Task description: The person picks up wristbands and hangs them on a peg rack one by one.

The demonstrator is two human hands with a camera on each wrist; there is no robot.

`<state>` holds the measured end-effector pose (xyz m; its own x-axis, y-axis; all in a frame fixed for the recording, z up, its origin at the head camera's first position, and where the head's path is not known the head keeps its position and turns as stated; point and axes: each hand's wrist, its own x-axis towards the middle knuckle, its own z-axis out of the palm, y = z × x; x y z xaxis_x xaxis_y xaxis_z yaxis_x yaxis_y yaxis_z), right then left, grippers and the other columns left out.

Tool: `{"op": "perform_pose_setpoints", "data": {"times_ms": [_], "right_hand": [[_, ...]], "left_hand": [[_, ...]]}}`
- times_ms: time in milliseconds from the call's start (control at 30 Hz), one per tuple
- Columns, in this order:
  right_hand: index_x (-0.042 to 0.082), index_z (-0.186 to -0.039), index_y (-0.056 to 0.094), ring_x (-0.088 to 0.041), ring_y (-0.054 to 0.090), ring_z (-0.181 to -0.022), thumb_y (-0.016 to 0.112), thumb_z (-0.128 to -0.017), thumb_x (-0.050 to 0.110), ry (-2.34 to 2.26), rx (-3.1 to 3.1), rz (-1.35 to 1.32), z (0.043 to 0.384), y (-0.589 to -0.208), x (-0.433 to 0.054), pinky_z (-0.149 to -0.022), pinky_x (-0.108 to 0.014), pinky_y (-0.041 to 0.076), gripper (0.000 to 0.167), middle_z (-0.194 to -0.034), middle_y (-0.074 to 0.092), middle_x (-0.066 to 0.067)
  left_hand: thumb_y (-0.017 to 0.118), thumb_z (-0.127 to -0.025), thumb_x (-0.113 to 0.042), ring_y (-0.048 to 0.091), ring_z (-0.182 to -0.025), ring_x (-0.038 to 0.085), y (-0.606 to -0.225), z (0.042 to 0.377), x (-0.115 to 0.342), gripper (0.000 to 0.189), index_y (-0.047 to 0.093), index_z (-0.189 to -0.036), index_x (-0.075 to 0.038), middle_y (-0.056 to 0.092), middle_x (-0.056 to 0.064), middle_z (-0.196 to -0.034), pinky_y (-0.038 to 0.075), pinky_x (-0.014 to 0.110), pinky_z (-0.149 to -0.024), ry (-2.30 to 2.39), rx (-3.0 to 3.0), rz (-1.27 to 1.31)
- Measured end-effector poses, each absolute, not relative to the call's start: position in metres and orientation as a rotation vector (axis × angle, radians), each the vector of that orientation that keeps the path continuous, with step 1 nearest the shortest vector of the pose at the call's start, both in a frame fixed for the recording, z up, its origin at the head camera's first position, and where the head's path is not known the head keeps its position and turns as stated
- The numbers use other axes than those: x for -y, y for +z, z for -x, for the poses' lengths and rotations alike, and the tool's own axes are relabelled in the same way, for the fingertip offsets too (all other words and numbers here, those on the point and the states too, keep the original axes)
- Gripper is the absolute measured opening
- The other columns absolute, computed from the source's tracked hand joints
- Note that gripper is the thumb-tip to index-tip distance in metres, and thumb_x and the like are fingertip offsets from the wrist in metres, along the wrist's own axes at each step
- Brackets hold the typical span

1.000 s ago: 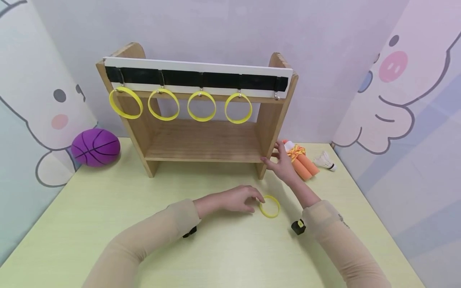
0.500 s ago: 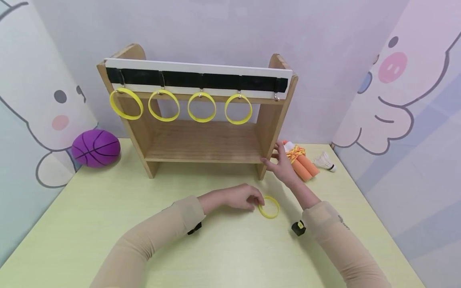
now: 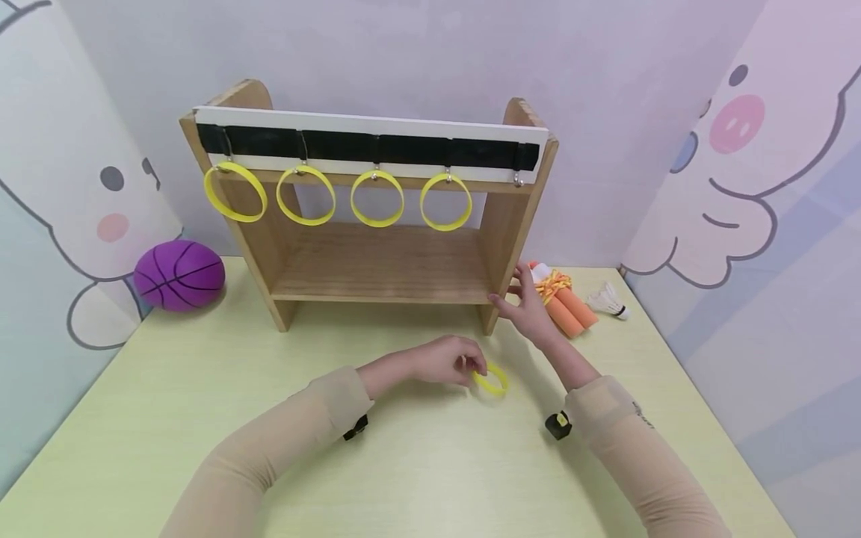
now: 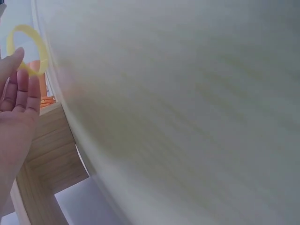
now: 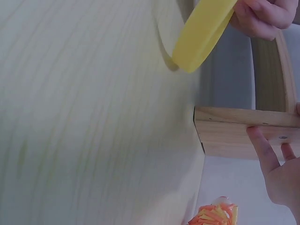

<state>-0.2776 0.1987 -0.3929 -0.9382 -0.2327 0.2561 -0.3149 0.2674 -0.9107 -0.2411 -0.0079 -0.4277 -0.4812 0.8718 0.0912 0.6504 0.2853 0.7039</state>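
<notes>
My left hand (image 3: pixel 449 360) pinches the near edge of a yellow ring (image 5: pixel 201 40) between thumb and fingers. In the right wrist view the ring stands tilted, its lower edge close to the table; whether it touches cannot be told. My right hand (image 3: pixel 530 308) rests against the right side panel of a wooden shelf (image 3: pixel 380 273), the thumb near the panel's front edge and the other fingers along its outer face. Several similar yellow rings (image 3: pixel 377 223) hang from metal hooks below a black strip (image 3: pixel 410 155) on the shelf's white board. The rightmost hook (image 3: pixel 517 179) is bare.
A purple ball (image 3: pixel 179 275) lies on the table (image 3: pixel 430 478) left of the shelf. Orange handles (image 3: pixel 566 312) with a bundled orange-yellow cord lie beside my right hand, and a shuttlecock (image 3: pixel 608 302) is farther right. Walls stand behind and at both sides.
The ring lay flat at my left fingertips before; now my left hand pinches it, and it has tilted and shifted slightly left and back. My right hand stays at the shelf.
</notes>
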Motion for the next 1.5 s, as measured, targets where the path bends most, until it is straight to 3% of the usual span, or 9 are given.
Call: {"op": "perform_pose_setpoints", "data": {"times_ms": [133,367,967,1167,1500], "right_hand": [[0.020,-0.143,0.021,-0.042,0.047,-0.119,0.066,-0.088,0.009,1.753,2.469,-0.504,0.284,-0.399,-0.201,-0.070,-0.048,0.056,0.072,-0.140,0.031,-0.019],[0.014,-0.144,0.020,-0.048,0.043,-0.120,0.064,-0.087,0.003,1.787,2.479,-0.497,0.272,-0.382,-0.196,-0.073,-0.057,0.053,0.073,-0.139,0.029,-0.024],[0.010,-0.143,0.020,-0.048,0.044,-0.120,0.062,-0.087,0.001,1.771,2.481,-0.488,0.264,-0.375,-0.193,-0.073,-0.055,0.054,0.071,-0.139,0.029,-0.026],[0.012,-0.143,0.021,-0.046,0.045,-0.120,0.063,-0.088,0.003,1.768,2.492,-0.477,0.264,-0.374,-0.193,-0.073,-0.056,0.053,0.070,-0.138,0.030,-0.025],[0.011,-0.143,0.021,-0.048,0.044,-0.121,0.062,-0.088,0.002,1.773,2.482,-0.504,0.264,-0.375,-0.192,-0.075,-0.055,0.053,0.070,-0.139,0.030,-0.025]], "left_hand": [[0.075,-0.078,-0.003,0.056,-0.085,0.017,-0.426,0.240,0.011,0.020,0.067,-0.095,-0.011,0.061,-0.003,-0.092,0.048,0.017,-0.067,1.041,-2.252,-1.392],[0.074,-0.079,-0.005,0.053,-0.079,0.012,-0.421,0.239,0.017,0.018,0.064,-0.090,-0.015,0.057,-0.006,-0.086,0.045,0.016,-0.060,1.072,-2.283,-1.367],[0.072,-0.083,-0.015,0.054,-0.074,0.004,-0.387,0.222,0.029,0.011,0.064,-0.091,-0.017,0.060,-0.011,-0.085,0.046,0.018,-0.062,1.104,-2.450,-1.285],[0.073,-0.082,-0.012,0.054,-0.071,0.006,-0.366,0.217,0.036,0.013,0.066,-0.092,-0.012,0.063,-0.008,-0.085,0.046,0.019,-0.061,1.154,-2.482,-1.264],[0.073,-0.083,-0.014,0.054,-0.071,0.010,-0.325,0.206,0.046,0.012,0.066,-0.092,-0.014,0.060,-0.006,-0.078,0.048,0.021,-0.062,1.304,-2.550,-1.169]]}}
